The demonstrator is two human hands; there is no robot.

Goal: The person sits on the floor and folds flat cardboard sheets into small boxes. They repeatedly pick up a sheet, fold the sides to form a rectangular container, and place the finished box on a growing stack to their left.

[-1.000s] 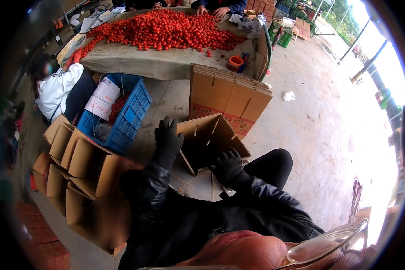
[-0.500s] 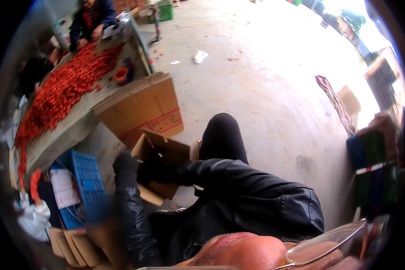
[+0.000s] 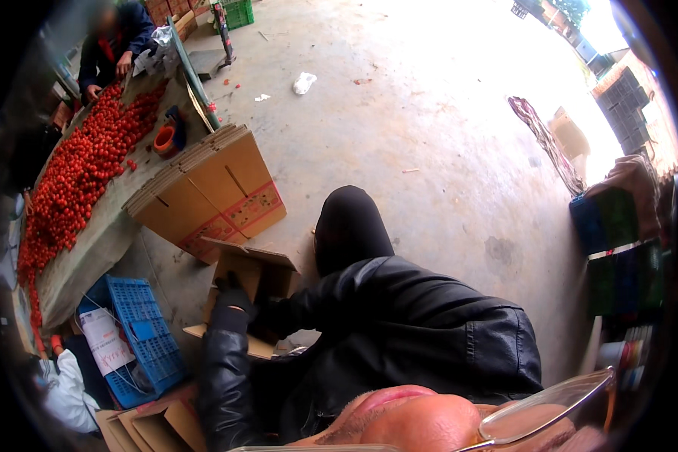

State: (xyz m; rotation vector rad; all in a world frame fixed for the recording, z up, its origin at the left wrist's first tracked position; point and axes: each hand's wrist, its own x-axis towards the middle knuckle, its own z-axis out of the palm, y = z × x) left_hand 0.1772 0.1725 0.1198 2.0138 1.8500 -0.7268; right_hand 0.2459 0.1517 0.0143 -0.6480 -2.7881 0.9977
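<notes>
Cardboard box (image 3: pixel 273 277): left hand (image 3: pixel 233 299) and right hand (image 3: pixel 268 315) at its opening; their grip we cannot tell. Floor (image 3: pixel 429 158) stretches rightward; red-printed cartons (image 3: pixel 222 197) alongside.

Stained grey floor (image 3: pixel 437 203), bright daylight (image 3: pixel 600 32) upper right

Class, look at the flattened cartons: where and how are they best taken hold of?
Probably by the layered upper edge, from above: the flattened cartons stand on edge with their tops exposed, while the table stands close behind them and the open carton partly hides their lower near face.
</notes>
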